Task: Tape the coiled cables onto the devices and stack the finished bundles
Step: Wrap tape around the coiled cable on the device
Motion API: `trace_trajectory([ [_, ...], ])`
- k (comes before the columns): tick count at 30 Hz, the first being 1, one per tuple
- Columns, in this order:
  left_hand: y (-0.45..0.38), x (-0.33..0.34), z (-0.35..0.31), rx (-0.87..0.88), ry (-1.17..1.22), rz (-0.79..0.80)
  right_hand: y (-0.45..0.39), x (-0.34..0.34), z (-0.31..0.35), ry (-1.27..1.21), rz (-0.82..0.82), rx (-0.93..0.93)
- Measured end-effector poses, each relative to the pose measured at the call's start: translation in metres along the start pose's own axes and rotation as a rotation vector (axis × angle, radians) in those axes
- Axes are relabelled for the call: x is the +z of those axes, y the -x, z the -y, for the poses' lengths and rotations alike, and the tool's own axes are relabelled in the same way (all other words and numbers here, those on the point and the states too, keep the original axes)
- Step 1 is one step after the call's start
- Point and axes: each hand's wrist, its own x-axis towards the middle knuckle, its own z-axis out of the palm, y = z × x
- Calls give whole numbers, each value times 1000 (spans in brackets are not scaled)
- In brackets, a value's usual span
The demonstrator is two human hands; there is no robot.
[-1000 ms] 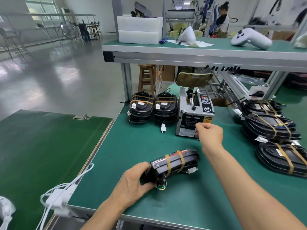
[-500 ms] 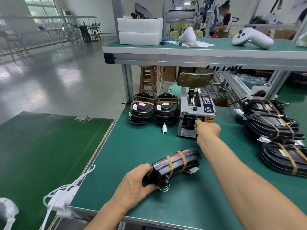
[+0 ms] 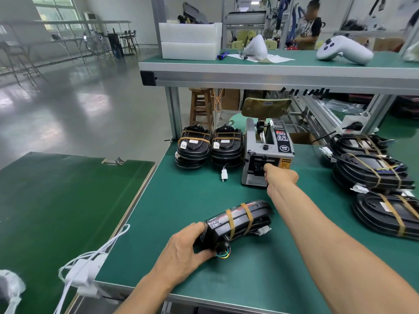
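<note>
A black device (image 3: 240, 219) with a cable coiled against it and two tan tape bands round it lies on the green table (image 3: 192, 196). My left hand (image 3: 181, 248) grips its near end, where coloured wires stick out. My right hand (image 3: 281, 176) reaches forward with curled fingers to the outlet of the grey tape dispenser (image 3: 267, 150); its fingertips are hidden at the slot and no tape strip is visible. Two short stacks of taped bundles (image 3: 193, 146) (image 3: 226, 147) stand left of the dispenser.
More taped black devices (image 3: 371, 168) lie piled at the right. A small white connector (image 3: 224, 175) rests in front of the back stacks. An upper shelf (image 3: 272, 71) overhangs the table's rear. White cables and an adapter (image 3: 84, 270) hang at the table's left corner.
My right hand has moved forward from just in front of the dispenser up to its outlet. My left hand and the device it holds have stayed put.
</note>
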Motion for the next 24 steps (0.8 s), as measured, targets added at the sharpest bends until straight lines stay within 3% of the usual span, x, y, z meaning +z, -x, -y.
trace_trajectory([
  [5,0,0,-2,6,-1,-4,30,-48,-25,205,177,-82],
  [12,0,1,0,3,-7,-4,77,-97,-38,74,503,-88],
  [24,-1,2,1,4,3,-7,98,-87,-51,16,439,-243],
])
